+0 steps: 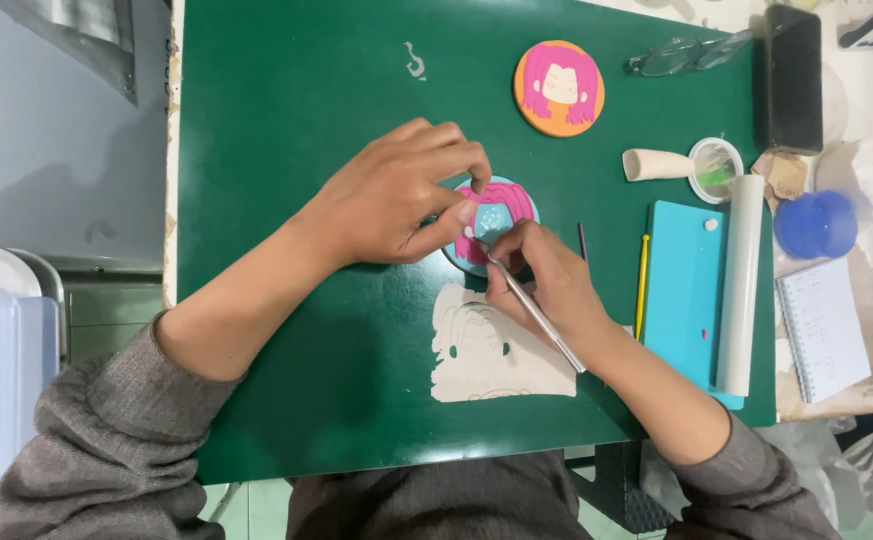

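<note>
On a dark green mat [287, 330] that covers most of a table, the work sits near the middle. A pale wall and a white bin lie to the left; to the right the bare tabletop is cluttered with a blue cup [815, 223], a spiral notebook [825, 328] and a dark phone [793, 78]. On the mat's right side lie a teal board [685, 290], a white roller [740, 285] along its right edge, and a thin yellow stick [643, 285] on its left. Far off rests a finished orange disc [559, 88] with a pink-haired face. Near the person lies a pale clay sheet [492, 355] with holes cut from it.

The teal disc [497, 215] is round, carrying pink hair shapes and a light blue patch at its centre; both hands hide much of it.

The left hand [397, 195] comes in from the left, palm down, fingers curled, thumb and fingertips pinching at the disc's top and left edge. The right hand [542, 280] rests just near the disc, fingers closed around a slim metal tool [537, 312] held like a pen, its tip touching the disc's face.
</note>
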